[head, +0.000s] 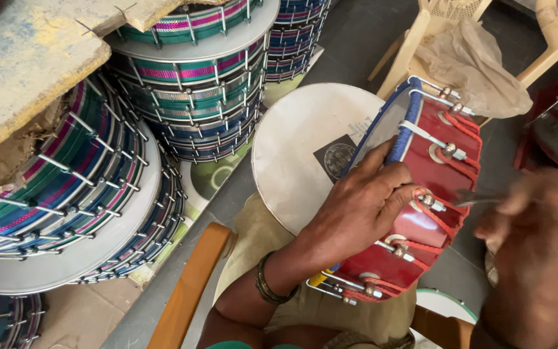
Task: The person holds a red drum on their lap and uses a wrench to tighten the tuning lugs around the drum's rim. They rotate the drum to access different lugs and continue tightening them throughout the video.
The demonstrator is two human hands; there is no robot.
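Observation:
My left hand (363, 207) grips the rim of a red frame drum (444, 178) that stands on edge on my lap, its blue hoop (400, 132) and metal tension rods facing me. My right hand (537, 242) is blurred at the right and holds a thin metal tool (476, 200) whose tip points at a tension bolt (429, 202) on the drum's side. A bangle sits on my left wrist. A flat white drum head (298, 148) with a dark round sticker lies behind the red drum.
Stacks of striped green, pink and blue drums (195, 77) with metal rods fill the left side and the back. A worn wooden board (27, 58) lies at the top left. A cream plastic chair (434, 32) holding a plastic bag stands at the top right. An orange wooden piece (188, 291) lies below.

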